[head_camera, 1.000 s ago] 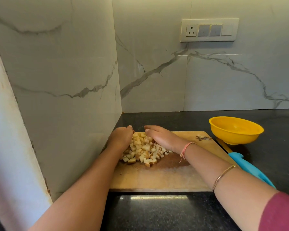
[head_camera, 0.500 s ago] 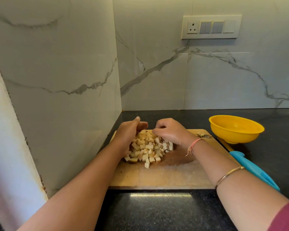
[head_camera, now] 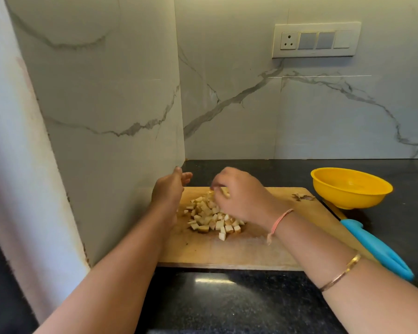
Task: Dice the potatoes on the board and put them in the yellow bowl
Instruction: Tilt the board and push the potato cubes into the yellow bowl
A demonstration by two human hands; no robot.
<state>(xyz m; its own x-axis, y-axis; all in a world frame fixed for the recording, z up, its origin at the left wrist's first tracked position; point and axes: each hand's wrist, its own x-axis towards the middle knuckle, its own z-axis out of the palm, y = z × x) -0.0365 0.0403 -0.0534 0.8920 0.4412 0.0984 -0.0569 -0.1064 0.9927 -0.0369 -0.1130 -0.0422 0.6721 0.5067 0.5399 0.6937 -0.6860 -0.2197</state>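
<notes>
Observation: we are logging the potato cubes (head_camera: pixel 210 218) as sitting in a loose heap on the left half of the wooden board (head_camera: pixel 227 254), which is lying on the black counter (head_camera: pixel 227 304) against the marble wall (head_camera: pixel 121 104).

The right hand (head_camera: pixel 241 196) is hovering over the far side of the heap, with fingers curled inward. We are seeing it gripping a few potato cubes at the fingertips (one pale piece is showing between them; how many more are inside the curl we cannot tell). The image here is blurring slightly.

The left hand (head_camera: pixel 169 189) is standing edge-on just beside the heap's left side, with thumb and fingers pointing loosely up and away. We are reading it as relaxed and holding nothing that shows.

The yellow bowl (head_camera: pixel 352 198) is standing upright on the counter, just off the board's far right corner. Its visible interior is showing no potato.

Side notes: a knife (head_camera: pixel 377 247) with a blue handle is lying along the board's right edge, near the bowl. We are also noting small brown peel scraps (head_camera: pixel 302 196) on the board's far right corner.
</notes>
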